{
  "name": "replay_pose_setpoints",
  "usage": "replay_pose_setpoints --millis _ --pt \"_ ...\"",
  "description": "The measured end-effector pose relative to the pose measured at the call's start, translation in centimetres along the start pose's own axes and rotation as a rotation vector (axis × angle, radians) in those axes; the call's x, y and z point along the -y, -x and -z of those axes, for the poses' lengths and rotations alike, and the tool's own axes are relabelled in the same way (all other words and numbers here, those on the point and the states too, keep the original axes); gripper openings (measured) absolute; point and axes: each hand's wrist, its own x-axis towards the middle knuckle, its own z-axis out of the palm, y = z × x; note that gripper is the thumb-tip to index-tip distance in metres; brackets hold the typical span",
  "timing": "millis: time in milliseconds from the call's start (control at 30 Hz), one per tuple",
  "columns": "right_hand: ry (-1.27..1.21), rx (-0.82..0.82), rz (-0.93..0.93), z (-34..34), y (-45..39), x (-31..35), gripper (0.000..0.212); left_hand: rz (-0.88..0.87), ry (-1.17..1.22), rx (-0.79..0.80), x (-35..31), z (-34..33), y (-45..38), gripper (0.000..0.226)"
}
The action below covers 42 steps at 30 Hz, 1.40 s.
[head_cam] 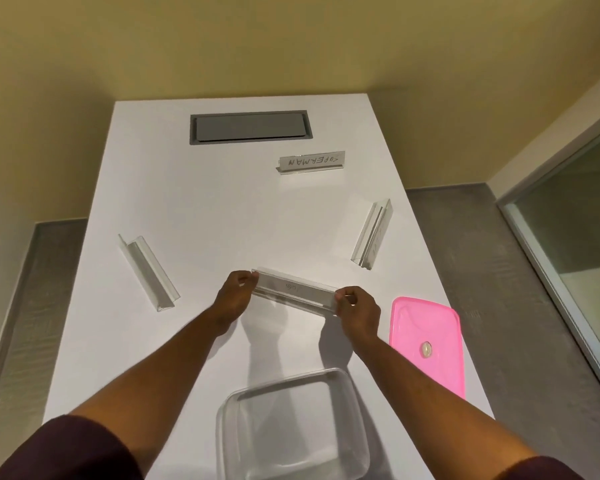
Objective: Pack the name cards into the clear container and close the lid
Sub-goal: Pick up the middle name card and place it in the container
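Observation:
A clear acrylic name card (293, 291) hangs just above the white table (194, 209), held by both ends. My left hand (234, 299) pinches its left end and my right hand (357, 311) pinches its right end. Below my hands, at the near edge, stands the clear container (291, 427), open and with nothing inside. Its pink lid (426, 341) lies flat to the right. Three more name cards rest on the table: one at the left (148, 271), one at the right (373, 233), and a far one reading SUPERMAN (310, 162).
A grey cable hatch (250, 127) is set into the table's far end. Yellow walls stand behind. Grey floor shows on both sides of the table, and a glass panel (575, 244) stands to the right.

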Motion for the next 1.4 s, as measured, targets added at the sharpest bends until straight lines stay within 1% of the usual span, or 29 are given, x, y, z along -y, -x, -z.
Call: replay_pose_setpoints --millis 67,167,233,300,400,467,533,633,700,767,833,900,967,1067,1133,1200,1300,1400 --pt "-0.022 0.017 0.024 0.5 1.2 0.2 0.019 -0.037 0.009 -0.023 -0.1 0.5 1.6 0.05" --pt "-0.075 0.033 0.066 1.3 3.5 1.0 0.018 -0.044 0.06 -0.08 0.3 1.1 4.1 0.065" --pt "-0.148 0.058 0.034 1.4 5.1 1.2 0.016 0.003 0.133 -0.071 0.8 1.2 5.6 0.074" --pt "-0.236 0.116 -0.018 1.4 7.0 1.5 0.016 0.035 0.243 -0.021 1.3 0.9 7.6 0.076" --pt "-0.387 0.232 -0.095 1.1 9.8 1.7 0.016 -0.01 0.367 0.09 1.1 -0.2 10.8 0.069" --pt "-0.44 0.311 -0.106 1.0 11.9 1.5 0.014 -0.045 0.411 0.11 1.0 -1.0 12.8 0.057" --pt "-0.448 0.37 -0.082 0.9 14.0 1.1 0.013 -0.068 0.434 0.054 1.1 -1.4 14.3 0.039" --pt "-0.407 0.402 -0.059 0.8 16.1 0.2 0.009 -0.07 0.425 -0.064 1.9 -1.6 15.7 0.025" --pt "-0.333 0.421 -0.032 1.1 16.9 -0.6 0.006 -0.094 0.353 -0.092 2.7 -1.2 16.5 0.026" --pt "-0.199 0.444 0.048 1.6 17.2 -1.1 0.005 -0.146 0.239 -0.091 3.4 -0.6 17.3 0.03" --pt "-0.058 0.426 0.178 2.5 17.6 -1.2 0.021 -0.223 0.1 -0.091 3.9 0.2 18.1 0.033" --pt "0.018 0.363 0.343 3.5 17.9 -0.7 0.041 -0.295 -0.074 -0.086 4.4 0.9 18.8 0.034" --pt "0.111 0.264 0.569 4.6 18.3 -0.1 0.057 -0.377 -0.255 -0.066 4.8 1.4 19.7 0.033" --pt "0.354 0.18 0.936 6.3 18.6 0.8 0.07 -0.48 -0.485 0.005 5.6 1.6 20.8 0.037" --pt "0.47 0.19 1.065 7.0 18.8 1.3 0.074 -0.527 -0.633 0.039 6.1 1.4 21.4 0.042" --pt "0.587 0.228 1.133 7.3 18.6 1.1 0.075 -0.577 -0.755 0.018 6.5 0.9 22.0 0.043" --pt "0.763 0.318 1.109 7.4 17.9 -0.5 0.073 -0.628 -0.853 -0.033 7.2 -0.1 22.5 0.046" --pt "0.785 0.357 1.025 7.8 17.7 -1.7 0.054 -0.661 -0.903 -0.057 7.9 -0.6 22.6 0.046"
